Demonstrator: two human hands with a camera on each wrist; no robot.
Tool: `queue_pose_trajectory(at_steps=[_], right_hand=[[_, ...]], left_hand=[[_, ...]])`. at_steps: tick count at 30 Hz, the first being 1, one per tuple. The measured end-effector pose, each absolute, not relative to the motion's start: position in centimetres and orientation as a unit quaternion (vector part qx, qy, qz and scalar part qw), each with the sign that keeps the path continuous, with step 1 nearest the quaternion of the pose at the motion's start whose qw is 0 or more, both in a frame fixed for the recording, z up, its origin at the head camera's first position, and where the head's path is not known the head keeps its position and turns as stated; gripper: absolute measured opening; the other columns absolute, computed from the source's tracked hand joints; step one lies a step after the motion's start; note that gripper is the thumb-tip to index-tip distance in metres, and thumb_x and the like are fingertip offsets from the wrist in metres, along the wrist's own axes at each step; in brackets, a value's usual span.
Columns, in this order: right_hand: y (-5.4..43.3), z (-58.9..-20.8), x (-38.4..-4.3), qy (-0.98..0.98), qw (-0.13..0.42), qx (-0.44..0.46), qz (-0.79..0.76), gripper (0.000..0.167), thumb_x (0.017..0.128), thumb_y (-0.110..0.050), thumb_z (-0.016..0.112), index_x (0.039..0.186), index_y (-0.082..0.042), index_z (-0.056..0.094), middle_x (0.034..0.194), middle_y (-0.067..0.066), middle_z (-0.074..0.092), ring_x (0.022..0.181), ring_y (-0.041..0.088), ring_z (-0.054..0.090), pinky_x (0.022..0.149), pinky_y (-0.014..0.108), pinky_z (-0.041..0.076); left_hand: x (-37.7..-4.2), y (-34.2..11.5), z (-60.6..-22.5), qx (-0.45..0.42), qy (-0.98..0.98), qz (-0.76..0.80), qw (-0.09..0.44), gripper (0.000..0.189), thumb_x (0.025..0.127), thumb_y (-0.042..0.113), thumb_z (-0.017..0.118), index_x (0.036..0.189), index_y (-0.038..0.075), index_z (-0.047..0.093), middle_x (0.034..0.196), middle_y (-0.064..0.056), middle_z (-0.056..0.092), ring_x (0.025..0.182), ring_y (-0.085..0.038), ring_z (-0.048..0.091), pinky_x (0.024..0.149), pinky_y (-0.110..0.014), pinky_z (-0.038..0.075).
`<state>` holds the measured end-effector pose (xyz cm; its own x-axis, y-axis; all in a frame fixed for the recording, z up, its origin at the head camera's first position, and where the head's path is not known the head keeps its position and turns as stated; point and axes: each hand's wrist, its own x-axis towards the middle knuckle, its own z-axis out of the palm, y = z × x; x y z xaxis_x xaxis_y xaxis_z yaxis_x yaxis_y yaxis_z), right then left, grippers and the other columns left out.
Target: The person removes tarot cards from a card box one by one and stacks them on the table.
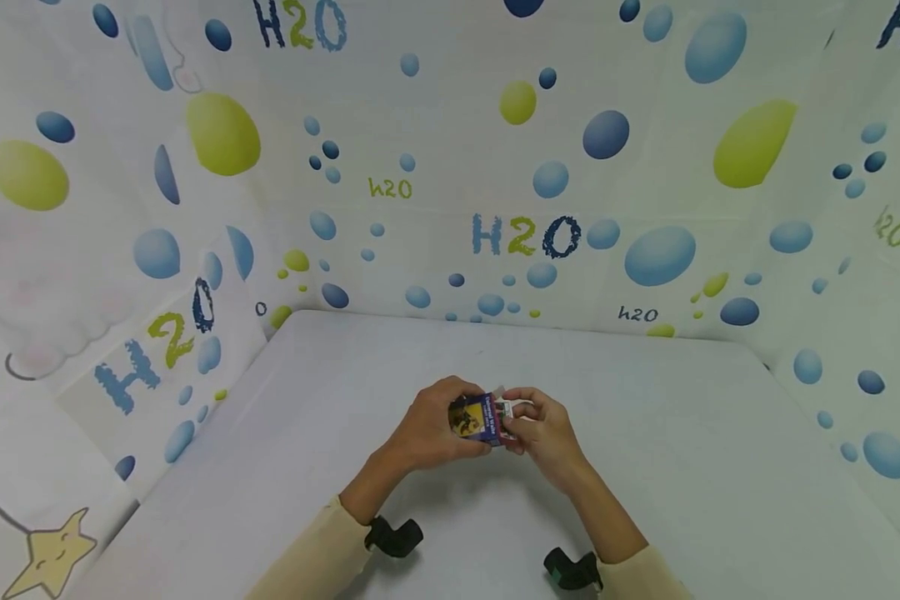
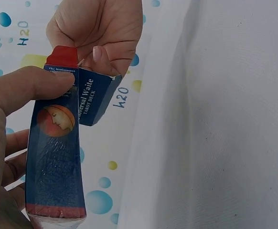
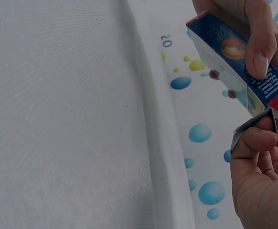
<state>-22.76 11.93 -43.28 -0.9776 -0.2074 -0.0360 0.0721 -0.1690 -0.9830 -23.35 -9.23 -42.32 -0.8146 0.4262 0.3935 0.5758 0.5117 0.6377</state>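
Observation:
A blue tarot deck box (image 1: 468,419) is held above the white table, near the middle of the head view. My left hand (image 1: 431,429) grips the box body, with its thumb (image 2: 43,86) pressing the narrow side that bears an orange face emblem. At the box's end the blue lid flap (image 2: 95,98) is folded open, and a red side tab (image 2: 61,56) sticks out. My right hand (image 1: 547,429) is at this end. In the right wrist view its curled thumb and fingers (image 3: 261,140) hold the flap. Whatever lies inside the box is mostly hidden by these fingers.
The white tabletop (image 1: 330,367) spreads around both hands. Behind it hangs a white backdrop (image 1: 450,108) printed with blue and yellow-green drops and "H2O". Dark cameras (image 1: 396,537) are strapped at both wrists, next to the cream sleeves (image 1: 315,550).

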Motion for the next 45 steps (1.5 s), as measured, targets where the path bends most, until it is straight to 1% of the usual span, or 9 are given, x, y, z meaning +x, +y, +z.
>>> queue_pose_trajectory(at_steps=[9,17,27,38,41,45], right_hand=[[12.3,-43.1,-23.0,0.653,0.091,-0.068,-0.749,0.034,0.094,0.005,0.058,0.128,0.002,0.056,0.094,0.012,0.056,0.071,0.019,0.055,0.055,0.023,0.046],[12.5,-43.0,-23.0,0.662,0.087,-0.069,-0.741,0.033,0.093,0.003,0.059,0.126,0.001,0.058,0.094,0.012,0.056,0.073,0.020,0.056,0.055,0.023,0.046],[12.7,-43.1,-22.9,0.665,0.085,-0.064,-0.739,0.032,0.093,0.003,0.061,0.125,0.001,0.059,0.093,0.011,0.056,0.075,0.019,0.057,0.054,0.022,0.046],[12.8,-43.2,-23.0,0.661,0.085,-0.072,-0.742,0.034,0.093,0.004,0.060,0.126,0.004,0.058,0.092,0.010,0.056,0.074,0.018,0.055,0.054,0.022,0.045],[13.0,-43.1,-23.0,0.665,0.082,-0.069,-0.739,0.032,0.093,0.004,0.060,0.125,0.004,0.059,0.092,0.012,0.057,0.071,0.018,0.056,0.054,0.022,0.046],[13.2,-42.9,-23.0,0.670,0.076,-0.062,-0.736,0.031,0.094,0.004,0.059,0.124,0.003,0.060,0.095,0.015,0.056,0.072,0.019,0.057,0.053,0.022,0.046]], left_hand=[[-23.4,-9.4,-42.3,-0.289,-0.864,-0.401,0.099,0.067,0.070,0.029,0.093,0.128,0.015,0.062,0.117,0.004,0.064,0.106,-0.009,0.058,0.094,-0.032,0.055],[-23.6,-9.3,-42.3,-0.288,-0.863,-0.402,0.100,0.068,0.070,0.030,0.093,0.128,0.015,0.062,0.117,0.005,0.063,0.106,-0.008,0.059,0.094,-0.031,0.054],[-23.4,-9.2,-42.3,-0.289,-0.862,-0.405,0.098,0.068,0.070,0.029,0.093,0.128,0.014,0.062,0.117,0.003,0.064,0.106,-0.009,0.059,0.094,-0.032,0.055],[-23.2,-9.2,-42.0,-0.286,-0.867,-0.397,0.093,0.068,0.070,0.030,0.094,0.128,0.015,0.062,0.118,0.004,0.064,0.107,-0.009,0.059,0.095,-0.032,0.054],[-23.3,-9.2,-42.0,-0.288,-0.866,-0.398,0.094,0.068,0.070,0.030,0.094,0.128,0.015,0.062,0.117,0.004,0.064,0.107,-0.010,0.059,0.095,-0.032,0.054],[-23.3,-9.3,-41.9,-0.290,-0.862,-0.405,0.097,0.067,0.070,0.028,0.094,0.128,0.014,0.062,0.117,0.003,0.064,0.107,-0.010,0.059,0.094,-0.032,0.054]])
